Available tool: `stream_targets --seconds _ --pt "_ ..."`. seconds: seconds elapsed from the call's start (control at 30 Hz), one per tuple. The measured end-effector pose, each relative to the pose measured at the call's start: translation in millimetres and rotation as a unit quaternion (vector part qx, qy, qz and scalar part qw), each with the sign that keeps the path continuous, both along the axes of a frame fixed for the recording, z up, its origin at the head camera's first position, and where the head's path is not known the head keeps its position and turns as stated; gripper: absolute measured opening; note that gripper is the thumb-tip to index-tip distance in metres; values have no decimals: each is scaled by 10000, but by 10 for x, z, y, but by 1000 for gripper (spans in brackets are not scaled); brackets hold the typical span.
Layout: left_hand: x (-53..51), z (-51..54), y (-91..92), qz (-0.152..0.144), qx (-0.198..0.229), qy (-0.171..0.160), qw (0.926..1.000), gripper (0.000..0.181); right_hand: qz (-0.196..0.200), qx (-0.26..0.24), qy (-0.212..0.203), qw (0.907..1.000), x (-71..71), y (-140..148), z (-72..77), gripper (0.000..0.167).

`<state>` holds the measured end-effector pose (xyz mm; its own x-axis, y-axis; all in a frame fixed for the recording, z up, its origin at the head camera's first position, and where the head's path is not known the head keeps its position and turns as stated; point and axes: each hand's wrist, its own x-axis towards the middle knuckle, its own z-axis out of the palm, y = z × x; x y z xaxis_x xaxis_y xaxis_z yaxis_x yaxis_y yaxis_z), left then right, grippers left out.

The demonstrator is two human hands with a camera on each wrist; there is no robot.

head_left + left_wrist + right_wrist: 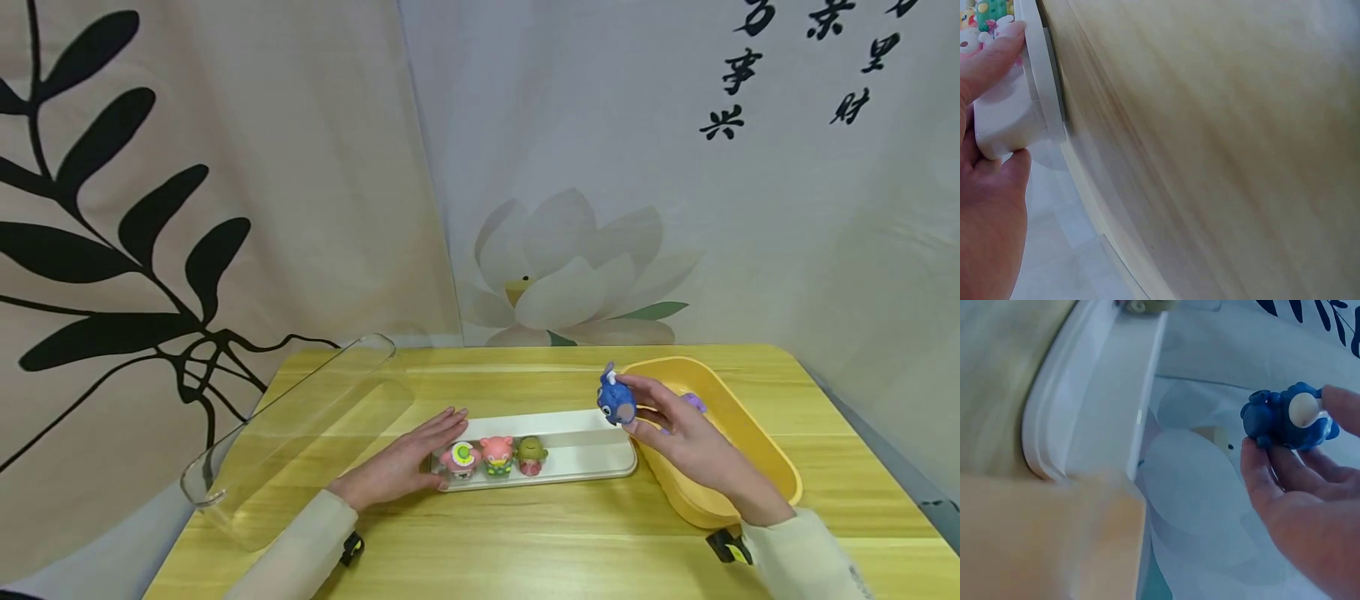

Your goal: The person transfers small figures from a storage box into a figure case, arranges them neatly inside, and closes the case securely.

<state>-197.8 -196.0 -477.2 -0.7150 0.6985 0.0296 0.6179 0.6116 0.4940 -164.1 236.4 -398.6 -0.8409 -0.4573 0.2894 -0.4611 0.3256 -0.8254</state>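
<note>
My right hand (686,437) pinches a small blue toy figurine (617,398) between thumb and fingers, lifted above the right end of a long white display tray (588,467). The right wrist view shows the figurine (1285,415) lying sideways at the fingertips, with a round white patch on it. My left hand (401,462) grips the tray's left end, thumb at the front and fingers at the back. Three figurines stand in a row in the tray's left half: a pink one (461,459) with a green-and-yellow disc, a pink-headed one (497,456) and a green-headed one (531,456).
A yellow bin (757,442) stands right of the tray, under my right forearm, with a purple item (694,402) inside. A clear plastic cover (300,442) lies slanted at the table's left edge. The wooden table (525,550) ends at a curtain behind.
</note>
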Motion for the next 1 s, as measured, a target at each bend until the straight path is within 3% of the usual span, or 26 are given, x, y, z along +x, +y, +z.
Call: stream_targets --seconds 0.23,0.43,0.8,1.0 --pt "-3 2 0 -16 -27 26 10000 95 265 -241 -492 9981 43 -121 -158 53" --pt "-10 -1 5 -20 -21 9 10000 95 346 -354 -574 9971 59 -214 -286 53" --pt "-8 24 10 -66 11 -1 10000 94 106 462 -579 9972 120 -321 -428 54" --pt "10 21 2 -14 10 -6 10000 93 303 815 -596 9944 149 -339 -479 53"
